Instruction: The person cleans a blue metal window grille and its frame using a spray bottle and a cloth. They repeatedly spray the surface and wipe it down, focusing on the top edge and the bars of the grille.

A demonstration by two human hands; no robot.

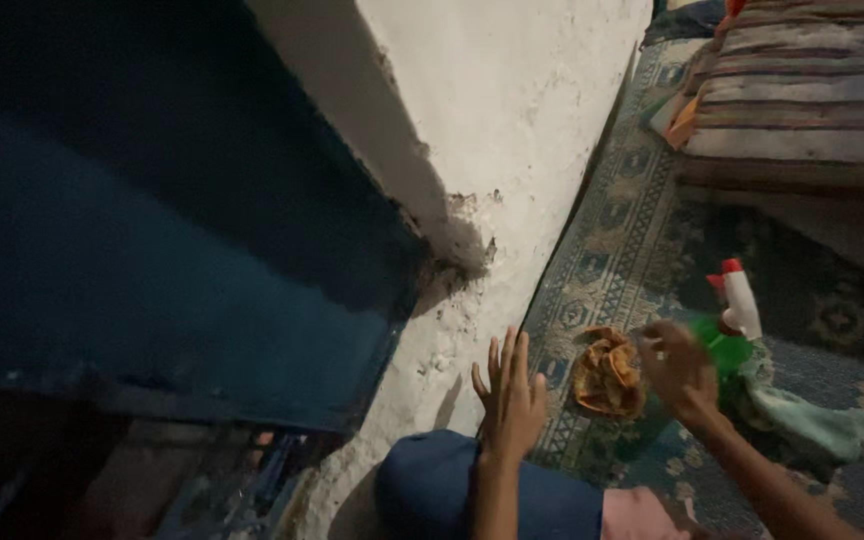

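Two hands show: the left hand (510, 395) spread flat with fingers apart, and the right hand (679, 370) closed around one green spray bottle (727, 335) with a white and red nozzle. Just beside that grip, toward the left hand, lies one crumpled orange cloth (609, 373), and on the far side of the grip lies one pale green cloth (810, 420). Under all of it spreads one patterned carpet (612, 250), with one striped cushion (802, 90) well beyond the grip and one white wall (512, 120) past the left hand.
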